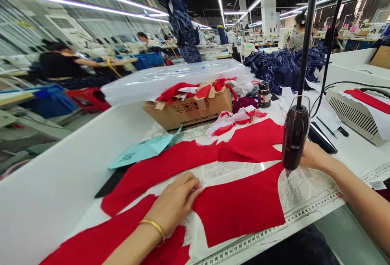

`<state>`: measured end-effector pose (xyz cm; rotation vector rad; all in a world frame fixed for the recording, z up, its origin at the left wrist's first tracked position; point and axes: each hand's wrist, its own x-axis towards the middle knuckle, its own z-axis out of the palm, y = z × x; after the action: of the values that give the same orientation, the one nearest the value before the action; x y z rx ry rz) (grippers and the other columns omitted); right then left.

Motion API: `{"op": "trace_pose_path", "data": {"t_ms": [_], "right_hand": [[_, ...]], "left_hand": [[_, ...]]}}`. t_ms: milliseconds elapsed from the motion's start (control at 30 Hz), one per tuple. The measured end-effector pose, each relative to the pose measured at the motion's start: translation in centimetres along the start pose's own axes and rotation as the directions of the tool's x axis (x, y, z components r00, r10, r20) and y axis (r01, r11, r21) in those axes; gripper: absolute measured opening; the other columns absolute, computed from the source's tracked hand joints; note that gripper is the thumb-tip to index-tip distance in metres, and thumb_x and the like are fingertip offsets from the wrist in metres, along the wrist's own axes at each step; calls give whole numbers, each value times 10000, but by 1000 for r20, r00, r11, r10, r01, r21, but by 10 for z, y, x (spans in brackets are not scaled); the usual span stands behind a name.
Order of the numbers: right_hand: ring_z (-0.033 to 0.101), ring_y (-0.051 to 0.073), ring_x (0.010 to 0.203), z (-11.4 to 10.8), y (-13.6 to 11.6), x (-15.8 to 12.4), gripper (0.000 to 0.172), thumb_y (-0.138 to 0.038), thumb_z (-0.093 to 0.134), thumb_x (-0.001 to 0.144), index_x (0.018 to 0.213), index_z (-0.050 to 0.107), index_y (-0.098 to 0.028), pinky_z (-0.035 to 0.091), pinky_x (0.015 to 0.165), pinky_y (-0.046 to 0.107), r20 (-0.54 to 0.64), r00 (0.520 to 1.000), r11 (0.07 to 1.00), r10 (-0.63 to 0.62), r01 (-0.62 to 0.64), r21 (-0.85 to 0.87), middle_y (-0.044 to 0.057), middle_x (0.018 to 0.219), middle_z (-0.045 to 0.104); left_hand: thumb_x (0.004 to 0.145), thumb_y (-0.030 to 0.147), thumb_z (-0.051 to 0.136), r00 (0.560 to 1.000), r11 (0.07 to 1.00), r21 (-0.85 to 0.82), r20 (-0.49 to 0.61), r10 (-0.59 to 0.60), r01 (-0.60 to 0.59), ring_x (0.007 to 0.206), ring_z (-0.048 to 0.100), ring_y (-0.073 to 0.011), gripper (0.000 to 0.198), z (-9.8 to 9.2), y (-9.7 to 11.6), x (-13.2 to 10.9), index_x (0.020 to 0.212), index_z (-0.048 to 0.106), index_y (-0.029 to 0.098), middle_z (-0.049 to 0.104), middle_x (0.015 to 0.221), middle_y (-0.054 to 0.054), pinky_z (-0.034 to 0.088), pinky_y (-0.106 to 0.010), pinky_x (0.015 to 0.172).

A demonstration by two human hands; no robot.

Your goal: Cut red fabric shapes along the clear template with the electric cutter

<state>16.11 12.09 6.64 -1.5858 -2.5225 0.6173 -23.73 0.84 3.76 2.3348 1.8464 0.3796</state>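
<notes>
My left hand [173, 202] lies flat on a cut red fabric panel [237, 208], next to white lace [210, 171], with a gold bangle on its wrist. My right hand [313, 155] reaches the black hanging handheld steam iron [295, 137] and seems to grip it, its fingers hidden behind the body. The iron's narrow tip sits just above the lace beside the red panel. A longer red fabric piece [170, 163] stretches across the table beyond my left hand.
A cardboard box [189, 110] with red scraps stands beyond the fabric, before a plastic-wrapped bundle [170, 80]. A pale blue paper pattern [141, 151] lies to its left. Navy patterned cloth [283, 68] is heaped behind. A tape measure [268, 228] runs along the table's near edge.
</notes>
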Motion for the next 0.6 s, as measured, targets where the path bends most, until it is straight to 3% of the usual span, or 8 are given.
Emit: {"op": "trace_pose_path", "data": {"t_ms": [200,433,600], "right_hand": [[716,248,937,-1,-3,24,148,-309,656,915,1008,752,-245,514,756,302,-54,997,993,51,-57,-105,70,992,773],[739,289,1015,0,-29,45,146,-329,718,881,960,768,-216,509,779,304,-12,998,987,57,-58,-152,104,1023,794],[736,219,987,-1,-31,44,44,-285,725,891,885,738,-244,454,707,266,-38,998,994,53,-56,-94,29,999,801]], "left_hand": [[949,448,446,997,994,110,-63,33,-25,844,688,-282,337,3,8,24,874,697,236,695,890,-89,573,-396,798],[929,446,460,983,984,157,-148,110,-87,1016,687,-328,354,20,25,103,1029,717,223,712,1017,-123,576,-429,859],[897,523,503,959,978,115,-205,195,-175,927,689,-332,329,43,25,145,963,688,258,710,947,-99,571,-420,781]]}}
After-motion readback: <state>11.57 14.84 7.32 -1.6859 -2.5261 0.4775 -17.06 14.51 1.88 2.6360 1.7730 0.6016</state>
